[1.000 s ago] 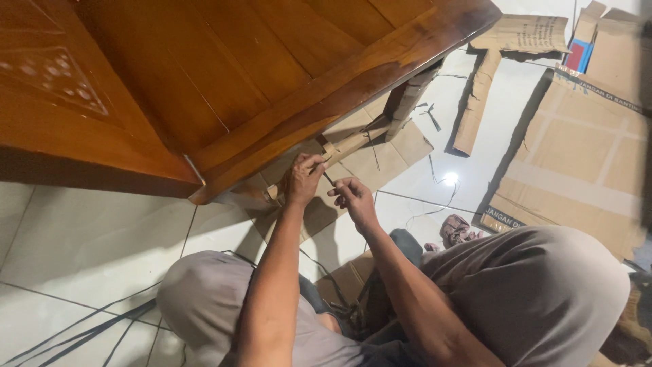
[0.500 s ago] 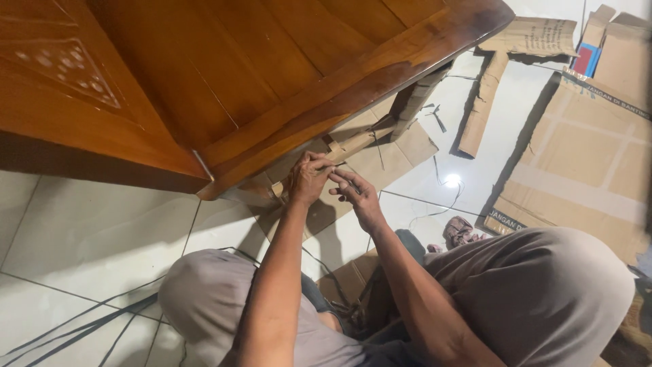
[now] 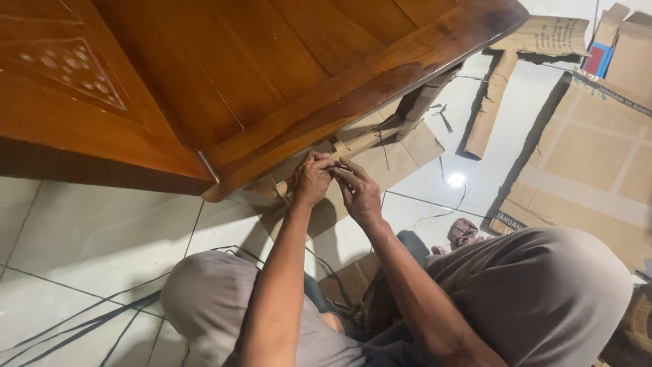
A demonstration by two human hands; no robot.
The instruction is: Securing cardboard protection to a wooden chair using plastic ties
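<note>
White floor tiles (image 3: pixel 81 231) fill the head view, with flattened cardboard sheets (image 3: pixel 591 170) spread to the right of a big varnished wooden panel (image 3: pixel 272 75). Panel lies tilted over the upper left; a carved inlay (image 3: pixel 68 68) shows at its far left.

Head view, hands: both meet just below the panel's lower edge. Left hand (image 3: pixel 311 180) is closed, fingers curled on a strip of cardboard wrapping (image 3: pixel 353 139) that pokes out from under the edge. Right hand (image 3: pixel 361 194) touches the left, fingertips pinched together at the same strip; whether it grips the strip or only a thin tie there, cannot tell.

Progress, judged: panel top is bare wood, so most wrapping looks already off. Cardboard remains tucked under the panel's edge and corner. Loose black straps (image 3: pixel 81 319) trail on the tiles below the panel. Knees in grey trousers (image 3: pixel 543 299) frame the arms.
</note>
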